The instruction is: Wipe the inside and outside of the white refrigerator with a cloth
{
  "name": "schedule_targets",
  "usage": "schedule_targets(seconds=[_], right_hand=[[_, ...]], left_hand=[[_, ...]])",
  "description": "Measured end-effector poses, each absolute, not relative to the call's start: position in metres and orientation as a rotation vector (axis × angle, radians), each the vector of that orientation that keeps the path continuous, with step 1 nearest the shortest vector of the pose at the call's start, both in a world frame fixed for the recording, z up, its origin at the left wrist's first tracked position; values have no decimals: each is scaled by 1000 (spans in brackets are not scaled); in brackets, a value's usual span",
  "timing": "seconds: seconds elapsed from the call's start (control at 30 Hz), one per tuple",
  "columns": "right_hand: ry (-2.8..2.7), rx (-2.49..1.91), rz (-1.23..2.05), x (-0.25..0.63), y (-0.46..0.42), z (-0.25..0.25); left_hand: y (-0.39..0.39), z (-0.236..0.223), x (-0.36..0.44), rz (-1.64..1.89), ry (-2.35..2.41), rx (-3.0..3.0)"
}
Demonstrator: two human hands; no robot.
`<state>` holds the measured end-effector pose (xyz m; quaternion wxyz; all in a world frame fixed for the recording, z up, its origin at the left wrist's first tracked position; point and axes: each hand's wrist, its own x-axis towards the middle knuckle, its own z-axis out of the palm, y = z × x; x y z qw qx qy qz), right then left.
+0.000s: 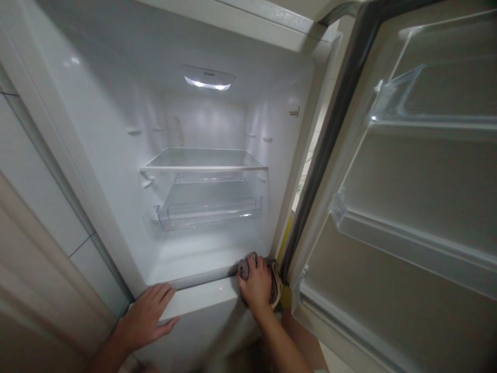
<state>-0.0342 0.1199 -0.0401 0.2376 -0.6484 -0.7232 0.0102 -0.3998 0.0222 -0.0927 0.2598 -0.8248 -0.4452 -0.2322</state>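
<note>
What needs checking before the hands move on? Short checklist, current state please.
1. Right hand has a grip on the cloth: ok.
2. Left hand rests on the fridge's front edge: ok.
3. Fridge door open, out of the hands' way: ok.
4. Interior light on: ok.
5. Upper shelf in place: looks ok.
6. Cloth damp or dry: cannot tell.

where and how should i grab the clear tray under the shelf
Probably by the middle of its front edge, from the open front of the fridge. That edge faces out, while the tray's ends sit close to the side walls and the shelf lies above. The right hand holds a bunched cloth; the left hand, resting at the sill, holds nothing.
</note>
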Motion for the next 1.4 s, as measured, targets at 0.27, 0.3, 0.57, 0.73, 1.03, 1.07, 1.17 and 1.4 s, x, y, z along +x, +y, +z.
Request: schedule_targets(seconds=[0.27,0.3,0.57,0.73,1.03,1.07,1.17,1.4], right_hand=[[-2335,-1509,276,-135,91,-40],[-2406,-1404,300,-152,85,-38],[-2507,-1072,249,-169,78,-31],[-2381,-1425,269,-91,107,-42],[-1993,-1807,-2,-26,126,-42],[-1979,-1823,-17,-29,126,-41],[-1980,-1856,-9,-44,122,-41],[-2386,-1412,244,-137,91,-44]], left_hand=[[24,-98,-402,-658,-1236,-2262],[24,-98,-403,-662,-1226,-2252],[22,-99,-406,-700,-1246,-2236],[23,-97,-404,-689,-1277,-2259],[19,-94,-400,-665,-1337,-2266],[19,-93,-398,-663,-1347,-2263],[17,-89,-394,-638,-1377,-2268],[17,-89,-392,-648,-1420,-2258]])
